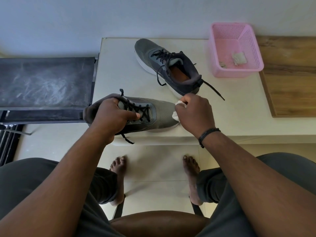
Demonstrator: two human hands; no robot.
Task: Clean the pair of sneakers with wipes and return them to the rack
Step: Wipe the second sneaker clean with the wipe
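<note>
No legible text, brand, label or number on either grey mesh sneaker (159, 113), nor on the pink perforated plastic basket (239, 72).

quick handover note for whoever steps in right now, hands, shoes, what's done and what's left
Left hand grips the near sneaker at its collar, steadying it on the white table.
Right hand holds a white wipe against that sneaker's toe.
Second sneaker stands farther back on the table, untouched.
Pink basket holds crumpled used wipes.
Done: wiping under way; whether the far sneaker is already cleaned is unclear.
Left: finish wiping, bin the wipe, return both to the rack.
</note>
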